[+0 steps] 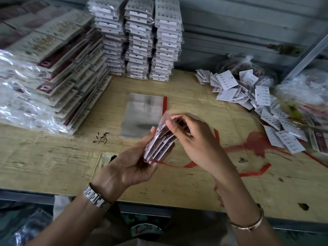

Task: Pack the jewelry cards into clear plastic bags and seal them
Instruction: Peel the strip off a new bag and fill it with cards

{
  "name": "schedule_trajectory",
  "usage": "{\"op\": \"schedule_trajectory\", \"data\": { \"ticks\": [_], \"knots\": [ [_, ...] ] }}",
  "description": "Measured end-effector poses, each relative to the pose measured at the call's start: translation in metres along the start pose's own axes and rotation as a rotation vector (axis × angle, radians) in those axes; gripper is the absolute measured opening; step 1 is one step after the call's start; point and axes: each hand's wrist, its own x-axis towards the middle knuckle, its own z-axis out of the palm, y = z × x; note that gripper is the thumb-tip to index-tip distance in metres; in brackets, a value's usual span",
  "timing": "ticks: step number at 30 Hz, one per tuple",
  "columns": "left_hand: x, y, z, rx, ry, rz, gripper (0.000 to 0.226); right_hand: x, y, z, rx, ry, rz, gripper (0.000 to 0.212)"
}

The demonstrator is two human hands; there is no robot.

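View from the head camera, as I watch it from my remote station. The left hand [134, 162], palm up, grips a small fanned bundle of cards [159, 142] from below, fingers curled behind it and thumb along its near edge. The bundle is held above the table [53, 157], just in front of a flat stack of clear bags [142, 112] with a red strip down its right edge. The right hand [190, 137] comes in from the right; its thumb and forefinger pinch the top of the bundle, where clear film [166, 114] stands up around the cards. I cannot tell how far the cards sit inside that film. A thin red strip [170, 165] trails from the foot of the bundle toward the right. At the back stand three tall stacks of bagged cards [140, 38]; at left, larger bagged cards [53, 59] lie in slanting piles. At right, loose cards [257, 96] lie in a heap well apart from the hands. A watch [95, 196] is on the left wrist and a bangle [248, 223] on the right forearm. Red paint [255, 142] marks the tabletop beneath the right hand.
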Motion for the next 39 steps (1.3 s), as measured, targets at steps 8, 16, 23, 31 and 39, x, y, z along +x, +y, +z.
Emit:
{"op": "schedule_trajectory", "data": {
  "ticks": [8,16,23,31,39],
  "knots": [
    [0.000,0.000,-0.003,-0.025,-0.060,-0.019,0.031,0.000,-0.014,0.003,-0.050,0.036,0.011,0.058],
    [0.001,-0.001,-0.009,-0.007,-0.079,-0.021,0.030,-0.003,-0.023,0.000,-0.111,0.059,0.017,0.060],
    [-0.003,0.000,-0.004,-0.032,-0.054,-0.037,0.034,-0.008,-0.018,0.006,-0.102,0.110,-0.038,0.046],
    [-0.008,0.000,-0.003,0.064,-0.118,0.020,0.037,-0.014,-0.013,0.002,0.070,0.129,-0.040,0.057],
    [-0.008,0.000,-0.004,0.082,-0.087,0.092,0.031,-0.021,-0.001,0.011,0.145,0.060,-0.048,0.058]
  ]
}}
